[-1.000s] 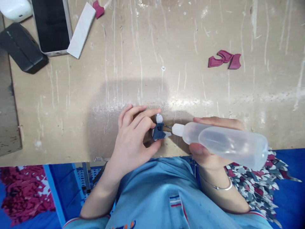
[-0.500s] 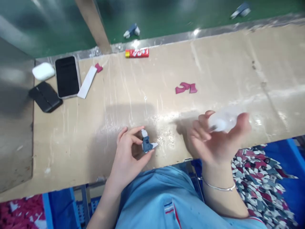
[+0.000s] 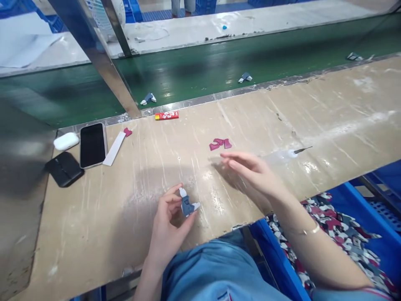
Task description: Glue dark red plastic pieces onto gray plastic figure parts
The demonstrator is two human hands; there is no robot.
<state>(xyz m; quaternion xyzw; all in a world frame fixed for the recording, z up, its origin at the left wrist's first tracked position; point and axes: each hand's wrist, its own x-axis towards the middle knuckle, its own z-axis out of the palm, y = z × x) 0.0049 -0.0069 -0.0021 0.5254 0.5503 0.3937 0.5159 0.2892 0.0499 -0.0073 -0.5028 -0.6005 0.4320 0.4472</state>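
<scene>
My left hand point(image 3: 169, 223) pinches a small blue-grey piece with white ends point(image 3: 187, 206) between thumb and fingers, just over the near part of the worktable. Nothing is in my right hand point(image 3: 252, 170), whose fingers stretch out to the left above the table. Beyond that wrist, a translucent bottle with a thin dark needle tip point(image 3: 292, 153) lies on its side, partly blurred. Several flat maroon pieces point(image 3: 214, 146) rest on the table just past my right fingertips.
At the left lie a phone point(image 3: 93, 145), a white case point(image 3: 66, 141), a black case point(image 3: 64, 169) and a white strip point(image 3: 114, 149). A red tube point(image 3: 167, 116) sits by the green conveyor belt point(image 3: 194, 75), which carries several blue-grey pieces. A blue crate point(image 3: 283, 261) of pieces stands below right.
My right hand has let go of the bottle, which now lies on the table, and has moved left toward the maroon pieces. The view has tilted up. My left hand keeps its piece.
</scene>
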